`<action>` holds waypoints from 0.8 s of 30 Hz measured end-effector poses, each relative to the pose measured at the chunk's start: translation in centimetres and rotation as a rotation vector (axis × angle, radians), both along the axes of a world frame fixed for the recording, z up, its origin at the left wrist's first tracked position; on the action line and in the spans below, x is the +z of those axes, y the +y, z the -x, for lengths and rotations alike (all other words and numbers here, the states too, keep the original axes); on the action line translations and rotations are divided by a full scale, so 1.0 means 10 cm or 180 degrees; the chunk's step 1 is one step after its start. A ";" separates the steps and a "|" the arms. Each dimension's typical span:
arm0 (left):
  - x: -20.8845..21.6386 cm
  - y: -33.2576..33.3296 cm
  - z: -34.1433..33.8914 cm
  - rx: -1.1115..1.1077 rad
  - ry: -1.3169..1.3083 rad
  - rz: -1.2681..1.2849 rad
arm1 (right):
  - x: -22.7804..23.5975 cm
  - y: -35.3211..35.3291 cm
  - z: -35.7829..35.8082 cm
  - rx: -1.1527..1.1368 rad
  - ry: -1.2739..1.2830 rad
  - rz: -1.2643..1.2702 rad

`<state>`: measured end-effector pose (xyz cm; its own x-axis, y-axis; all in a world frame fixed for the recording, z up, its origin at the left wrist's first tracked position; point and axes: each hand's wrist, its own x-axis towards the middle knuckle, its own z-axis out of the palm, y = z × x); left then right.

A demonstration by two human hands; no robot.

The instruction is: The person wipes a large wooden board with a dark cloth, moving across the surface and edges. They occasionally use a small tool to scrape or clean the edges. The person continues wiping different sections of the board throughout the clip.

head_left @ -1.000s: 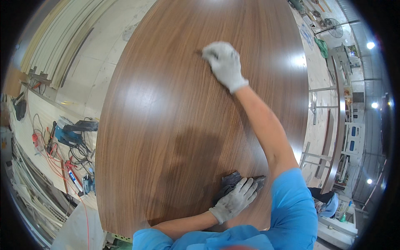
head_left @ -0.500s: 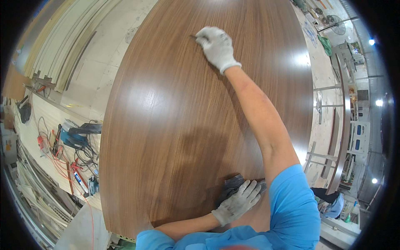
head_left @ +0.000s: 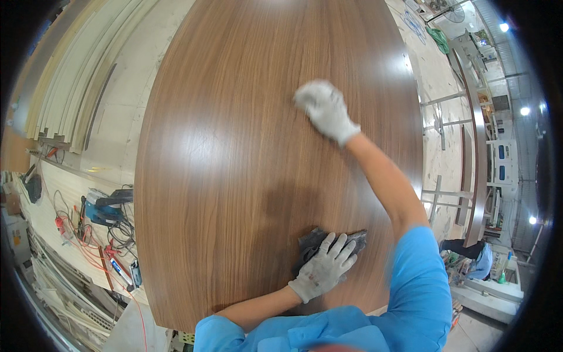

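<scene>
A large wood-grain panel (head_left: pixel 217 205), brown and glossy, spreads out in front of me. My left hand (head_left: pixel 324 267), in a light work glove, lies flat with its fingers spread on a crumpled dark cloth (head_left: pixel 307 246) near the panel's close side. Farther out, over the right half of the panel, is my right hand (head_left: pixel 325 110), also gloved and smeared by motion. Its fingers are curled together; whatever they may hold is too blurred to make out.
Left of the panel, a pale bench carries a blue power tool (head_left: pixel 102 212), tangled cables (head_left: pixel 120 233) and a caulking gun (head_left: pixel 117 267). Long pale strips (head_left: pixel 88 70) are stacked at the far left. To the right stand a metal frame (head_left: pixel 448 123) and another person (head_left: pixel 482 261).
My right hand has come back toward me and slightly to the right, its elbow bending more. The left hand stays on the cloth, and the whole view has shifted a little.
</scene>
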<state>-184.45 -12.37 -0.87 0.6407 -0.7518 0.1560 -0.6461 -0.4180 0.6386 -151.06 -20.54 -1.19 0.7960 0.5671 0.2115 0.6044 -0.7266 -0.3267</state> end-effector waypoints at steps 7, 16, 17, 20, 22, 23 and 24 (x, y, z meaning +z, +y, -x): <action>0.12 -0.12 -0.98 0.0115 -0.0603 -0.0003 | 0.78 -0.64 1.06 -0.1211 0.0186 -0.1768; 0.00 3.22 -1.91 0.4896 0.0122 -0.0667 | 0.75 -2.49 2.64 -0.2672 0.0111 -0.1352; -0.01 3.30 -1.64 0.4871 -0.0477 -0.0237 | 0.69 -2.62 2.81 -0.3231 0.0197 -0.1285; 0.06 2.78 -1.22 0.4157 -0.1564 0.0011 | 0.50 -2.66 3.20 -0.3822 0.0779 -0.2847; 0.02 1.84 -1.12 0.3170 -0.1281 -0.0206 | 0.36 -2.50 3.35 -0.3042 0.1326 -0.4758; 0.00 1.30 -1.07 0.2322 -0.0686 -0.0483 | 0.28 -2.40 3.41 -0.2676 0.1608 -0.5632; -0.01 0.73 -1.07 0.1551 -0.1704 -0.0021 | 0.20 -2.30 3.45 -0.2513 0.1893 -0.5824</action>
<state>-173.77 -5.07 -1.01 0.7402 -0.4023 0.5388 -0.6089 -0.7409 0.2833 -185.60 -43.53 0.86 0.8766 -0.3700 -0.3078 -0.0309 0.5951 -0.8031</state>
